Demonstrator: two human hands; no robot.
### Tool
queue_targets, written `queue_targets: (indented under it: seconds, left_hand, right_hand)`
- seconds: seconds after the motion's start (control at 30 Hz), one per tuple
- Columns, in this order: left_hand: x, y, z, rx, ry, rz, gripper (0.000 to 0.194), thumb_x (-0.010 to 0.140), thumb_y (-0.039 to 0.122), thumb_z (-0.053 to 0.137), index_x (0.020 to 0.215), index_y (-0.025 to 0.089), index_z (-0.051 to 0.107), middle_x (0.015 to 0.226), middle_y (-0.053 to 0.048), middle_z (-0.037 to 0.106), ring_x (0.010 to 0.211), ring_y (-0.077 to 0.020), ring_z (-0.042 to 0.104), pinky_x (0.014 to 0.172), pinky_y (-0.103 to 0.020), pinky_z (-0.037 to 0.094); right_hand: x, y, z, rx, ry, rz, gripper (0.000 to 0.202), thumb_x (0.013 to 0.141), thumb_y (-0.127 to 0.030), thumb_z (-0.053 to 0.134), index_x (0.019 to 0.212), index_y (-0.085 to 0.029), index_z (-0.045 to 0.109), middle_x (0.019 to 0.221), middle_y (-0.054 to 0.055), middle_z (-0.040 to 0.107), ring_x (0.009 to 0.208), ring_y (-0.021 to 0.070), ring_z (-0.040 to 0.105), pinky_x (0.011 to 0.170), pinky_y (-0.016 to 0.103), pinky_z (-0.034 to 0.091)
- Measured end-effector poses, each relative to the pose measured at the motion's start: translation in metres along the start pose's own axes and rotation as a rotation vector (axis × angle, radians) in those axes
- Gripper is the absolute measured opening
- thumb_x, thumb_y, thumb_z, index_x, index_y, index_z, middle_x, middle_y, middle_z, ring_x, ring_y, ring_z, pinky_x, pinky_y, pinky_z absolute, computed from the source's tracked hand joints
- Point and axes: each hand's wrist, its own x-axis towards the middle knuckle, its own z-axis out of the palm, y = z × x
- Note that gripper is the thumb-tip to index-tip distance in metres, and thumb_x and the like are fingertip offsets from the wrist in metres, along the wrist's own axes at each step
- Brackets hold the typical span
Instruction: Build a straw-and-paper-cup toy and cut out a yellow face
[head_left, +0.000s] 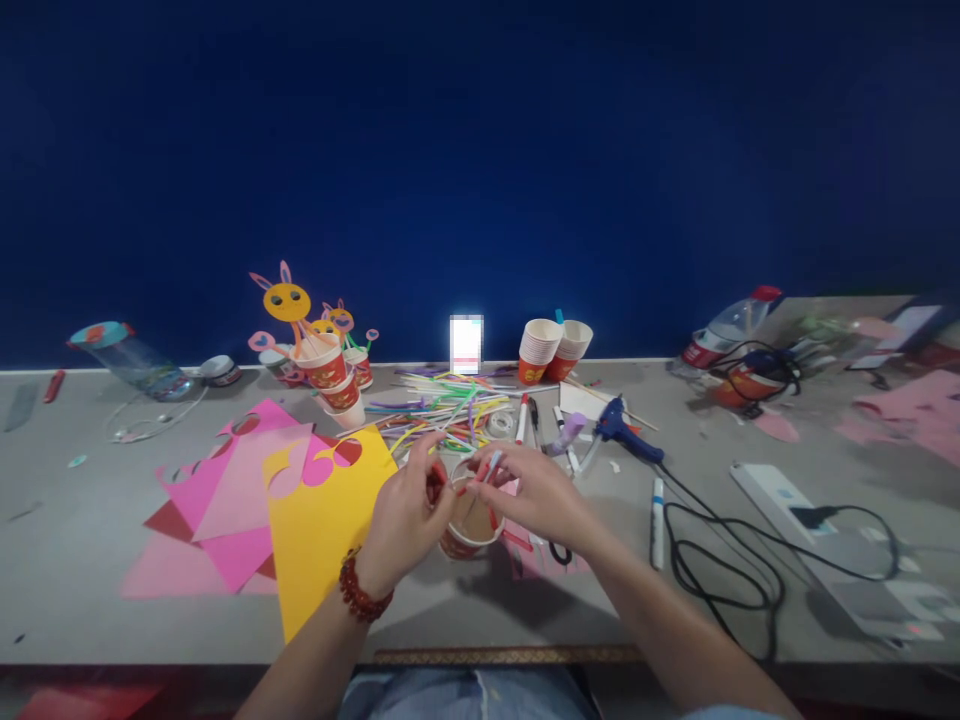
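Observation:
A paper cup [459,548] with a red patterned outside stands at the table's front middle. Its brownish inside shows between my two hands. My left hand [414,500], with a red bead bracelet on the wrist, is closed in a pinch over the cup's left rim, where a bit of red shows at the fingers. Above the right side of the rim, my right hand [529,485] is closed too; a small pale-tipped piece [493,462] sticks up by its fingers. What either hand pinches is too blurred to name. A red strip [493,518] shows near the cup's right rim.
Yellow paper [322,540] and pink sheets [232,500] lie left. Colourful pipe cleaners [450,405] are heaped behind the cup. Rabbit-faced cups [326,365] stand back left, stacked cups [538,350] back right. Right are a blue glue gun [626,432], cables and a power strip [795,535].

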Motion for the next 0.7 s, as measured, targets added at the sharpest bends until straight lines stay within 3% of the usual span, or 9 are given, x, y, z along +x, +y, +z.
queue_targets:
  seconds: [0.27, 0.47, 0.7]
  left_hand:
    - [-0.003, -0.008, 0.004, -0.228, -0.065, -0.066, 0.041, 0.095, 0.028, 0.046, 0.135, 0.021, 0.040, 0.080, 0.003, 0.053, 0.071, -0.0150, 0.054, 0.067, -0.026, 0.044]
    - [-0.006, -0.018, 0.005, -0.480, -0.104, -0.086, 0.035, 0.098, 0.022, 0.039, 0.133, 0.020, 0.042, 0.081, 0.000, 0.059, 0.074, -0.0150, 0.057, 0.073, -0.029, 0.047]
    - [-0.010, -0.024, 0.010, -0.688, -0.101, -0.086, 0.034, 0.099, 0.030, 0.046, 0.130, 0.020, 0.044, 0.085, -0.001, 0.061, 0.075, -0.0147, 0.057, 0.072, -0.028, 0.048]
  right_hand:
    - [0.003, 0.005, 0.003, -0.033, 0.013, 0.053, 0.012, 0.087, -0.028, 0.068, 0.081, -0.018, 0.072, 0.079, 0.005, 0.073, 0.068, 0.0177, 0.066, 0.062, 0.025, 0.050]
    - [0.004, 0.007, -0.002, 0.101, -0.026, 0.059, 0.011, 0.087, -0.026, 0.066, 0.084, -0.019, 0.073, 0.084, 0.004, 0.075, 0.065, 0.0153, 0.065, 0.060, 0.025, 0.049]
    - [0.005, 0.012, -0.006, 0.215, -0.075, 0.092, 0.012, 0.086, -0.027, 0.065, 0.086, -0.018, 0.072, 0.090, 0.005, 0.075, 0.074, 0.0178, 0.068, 0.067, 0.027, 0.053]
